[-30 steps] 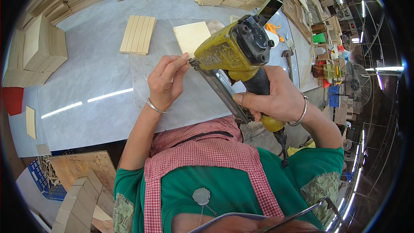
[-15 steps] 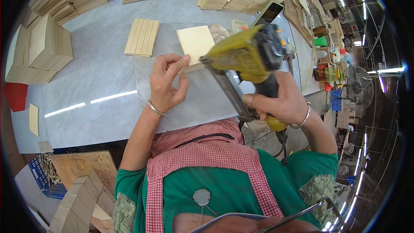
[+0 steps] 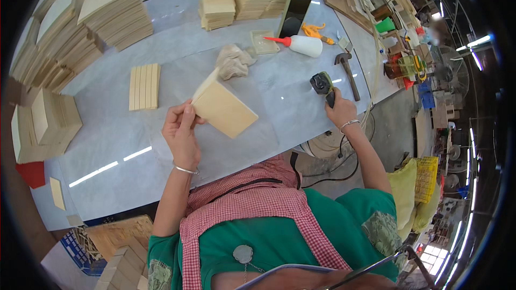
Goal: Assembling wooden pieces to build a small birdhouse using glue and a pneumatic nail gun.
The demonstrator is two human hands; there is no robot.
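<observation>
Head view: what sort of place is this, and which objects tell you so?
Probably a woodworking workshop: stacks of thin wooden panels, a hammer and a white squeeze bottle share the worktable.

– See gloss on the bench (image 3: 110,142)?
– Smooth, streaked with reflections.
– Near its right edge?
– Wood and metal in the hammer (image 3: 350,77), smooth plastic in the bottle (image 3: 307,46).
– For the panel (image 3: 228,110)?
– Matt wood; crumpled cloth for the rag (image 3: 234,63).
</observation>
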